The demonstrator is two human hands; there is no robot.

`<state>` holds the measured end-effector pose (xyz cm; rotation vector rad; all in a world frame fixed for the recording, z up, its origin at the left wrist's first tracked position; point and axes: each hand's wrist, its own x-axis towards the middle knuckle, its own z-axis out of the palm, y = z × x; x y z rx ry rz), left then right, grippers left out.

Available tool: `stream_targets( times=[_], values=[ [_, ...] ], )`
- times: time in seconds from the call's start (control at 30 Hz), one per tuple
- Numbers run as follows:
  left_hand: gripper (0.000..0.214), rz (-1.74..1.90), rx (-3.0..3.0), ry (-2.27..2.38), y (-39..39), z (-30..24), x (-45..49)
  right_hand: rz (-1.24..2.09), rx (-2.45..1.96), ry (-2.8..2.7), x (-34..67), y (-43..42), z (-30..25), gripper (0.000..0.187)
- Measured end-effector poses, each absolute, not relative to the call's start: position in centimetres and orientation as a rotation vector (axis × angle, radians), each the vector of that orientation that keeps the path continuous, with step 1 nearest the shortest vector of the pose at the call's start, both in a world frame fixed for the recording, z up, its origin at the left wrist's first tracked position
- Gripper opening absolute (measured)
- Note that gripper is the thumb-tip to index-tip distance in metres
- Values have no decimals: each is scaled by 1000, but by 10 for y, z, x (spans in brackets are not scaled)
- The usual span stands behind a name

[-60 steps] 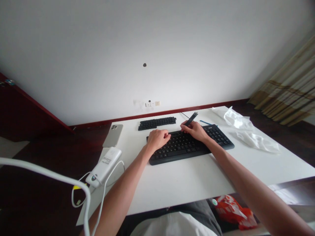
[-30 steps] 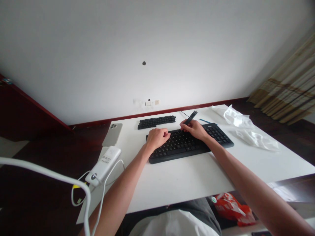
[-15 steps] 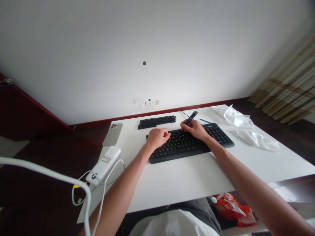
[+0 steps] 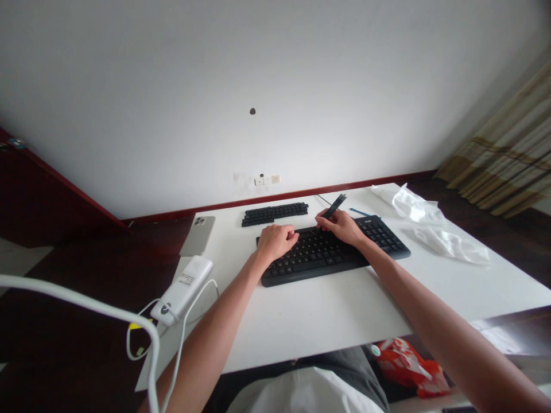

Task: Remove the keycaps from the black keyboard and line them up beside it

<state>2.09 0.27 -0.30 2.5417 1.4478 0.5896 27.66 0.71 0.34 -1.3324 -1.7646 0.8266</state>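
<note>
- The left hand (image 4: 275, 241) rests on the left half of the black keyboard (image 4: 318, 256) with its fingers curled under; I cannot tell whether they pinch anything.
- The right hand (image 4: 343, 226) is clamped on a dark slim tool (image 4: 335, 206), whose tip points down at the keyboard's top rows.
- The keyboard lies across the middle of the white table (image 4: 322, 312); its key legends are too small to read.
- A strip of loose black keys (image 4: 274, 214) lies just behind it.
- The white power bank (image 4: 183, 288) at the left edge bears a printed label, which is illegible.
- A phone (image 4: 198, 235) lies face down beside it.
- The red packet (image 4: 404, 366) under the table shows a round green mark.
</note>
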Motion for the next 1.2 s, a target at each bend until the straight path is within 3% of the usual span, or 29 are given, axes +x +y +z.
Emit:
stream_targets(
  times=[1.2],
  values=[
    [32, 591, 2530, 1451, 3, -3, 22, 829, -1309, -1771, 277, 8, 1, 33]
  ],
)
